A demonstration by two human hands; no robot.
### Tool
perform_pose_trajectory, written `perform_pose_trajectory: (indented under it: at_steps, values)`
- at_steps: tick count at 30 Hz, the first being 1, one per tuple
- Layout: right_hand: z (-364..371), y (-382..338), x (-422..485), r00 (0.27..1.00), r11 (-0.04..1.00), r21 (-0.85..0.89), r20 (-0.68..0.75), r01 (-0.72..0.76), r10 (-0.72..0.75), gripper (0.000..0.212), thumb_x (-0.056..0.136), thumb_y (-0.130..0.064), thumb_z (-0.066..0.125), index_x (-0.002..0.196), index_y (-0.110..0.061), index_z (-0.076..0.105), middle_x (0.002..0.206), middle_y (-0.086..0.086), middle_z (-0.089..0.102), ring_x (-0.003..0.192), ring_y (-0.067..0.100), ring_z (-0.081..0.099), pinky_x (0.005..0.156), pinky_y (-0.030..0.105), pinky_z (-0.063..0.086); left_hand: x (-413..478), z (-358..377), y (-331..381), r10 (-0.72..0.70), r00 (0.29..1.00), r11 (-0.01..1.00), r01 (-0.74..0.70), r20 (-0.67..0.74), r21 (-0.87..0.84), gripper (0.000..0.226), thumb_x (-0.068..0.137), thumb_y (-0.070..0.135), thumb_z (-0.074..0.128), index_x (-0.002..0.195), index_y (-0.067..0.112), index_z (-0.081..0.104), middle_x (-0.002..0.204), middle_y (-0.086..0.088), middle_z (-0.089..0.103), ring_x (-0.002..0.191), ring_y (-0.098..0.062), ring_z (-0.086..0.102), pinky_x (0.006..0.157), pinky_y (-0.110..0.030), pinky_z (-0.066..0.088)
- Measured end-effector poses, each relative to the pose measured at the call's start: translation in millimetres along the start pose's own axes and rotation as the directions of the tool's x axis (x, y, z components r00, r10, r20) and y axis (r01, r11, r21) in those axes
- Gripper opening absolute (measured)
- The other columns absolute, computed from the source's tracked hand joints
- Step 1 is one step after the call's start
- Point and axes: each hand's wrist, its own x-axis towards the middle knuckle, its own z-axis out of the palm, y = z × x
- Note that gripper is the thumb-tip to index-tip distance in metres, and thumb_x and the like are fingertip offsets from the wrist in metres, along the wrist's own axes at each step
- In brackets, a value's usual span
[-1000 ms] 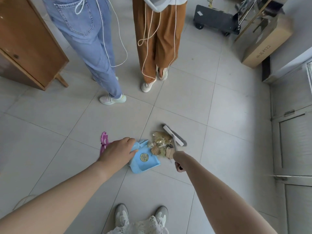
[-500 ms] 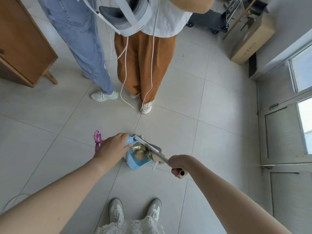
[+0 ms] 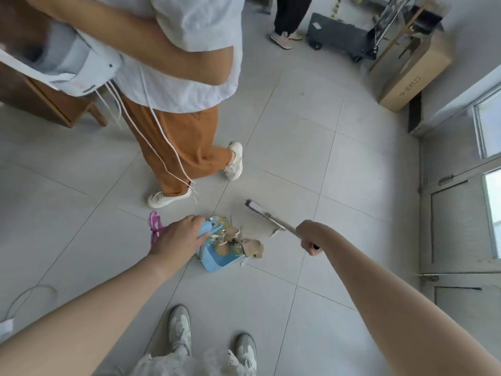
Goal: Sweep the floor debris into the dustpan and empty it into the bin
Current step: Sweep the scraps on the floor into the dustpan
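1 blue dustpan (image 3: pixel 217 260), 1 brush (image 3: pixel 264 213), 1 debris pile (image 3: pixel 235 244). 2 hands: left hand (image 3: pixel 179 241), right hand (image 3: pixel 311 236). 1 pink ribbon (image 3: pixel 154 226). 1 cardboard box (image 3: pixel 414 74), 1 black cart (image 3: pixel 341 40), 1 wooden cabinet (image 3: pixel 40 101). 2 bystanders.

My left hand (image 3: pixel 177 241) covers the dustpan (image 3: pixel 217 260) handle, so I cannot see my grip there. The brush (image 3: pixel 264 214) head is motion-blurred; bristles unreadable. Debris (image 3: pixel 235 242) pieces are too small to identify. The bystander (image 3: pixel 173 77) is cut off at the top edge.
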Motion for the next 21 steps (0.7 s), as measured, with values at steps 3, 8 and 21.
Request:
perform_pose_trajectory:
  at_steps: [3, 8, 21]
  values:
    - [6, 27, 11, 1.000, 0.998, -0.059, 0.014, -0.018, 0.019, 0.026, 0.066, 0.007, 0.022, 0.055, -0.017, 0.021, 0.026, 0.001, 0.023, 0.019, 0.009, 0.014, 0.044, 0.004, 0.019, -14, 6, 13, -0.039, 0.999, 0.999, 0.039, -0.013, -0.009, 0.024, 0.092, 0.035, 0.054, 0.101, 0.013, 0.056, 0.101, -0.006, 0.065, 0.084, -0.029, 0.065, 0.058, -0.030, 0.039]
    - [11, 51, 21, 0.999, 1.000, 0.000, 0.054, 0.005, -0.005, 0.018, 0.056, 0.001, 0.022, 0.057, -0.016, 0.023, 0.025, -0.001, 0.025, 0.017, 0.005, 0.015, 0.042, 0.005, 0.026, -43, 18, 36, -0.078, 0.995, 0.997, 0.079, -0.066, 0.006, 0.022, 0.092, 0.034, 0.055, 0.099, 0.014, 0.057, 0.094, -0.003, 0.065, 0.078, -0.027, 0.064, 0.052, -0.030, 0.036]
    - [-23, 69, 34, 0.983, 0.982, -0.071, 0.067, 0.176, -0.171, 0.016, 0.051, 0.002, 0.019, 0.054, -0.014, 0.023, 0.023, -0.003, 0.022, 0.015, 0.004, 0.011, 0.050, 0.012, 0.011, -89, 23, 50, -0.139, 0.989, 0.990, 0.139, -0.056, 0.004, 0.019, 0.091, 0.034, 0.056, 0.087, 0.015, 0.053, 0.082, -0.001, 0.061, 0.064, -0.023, 0.060, 0.047, -0.029, 0.040]
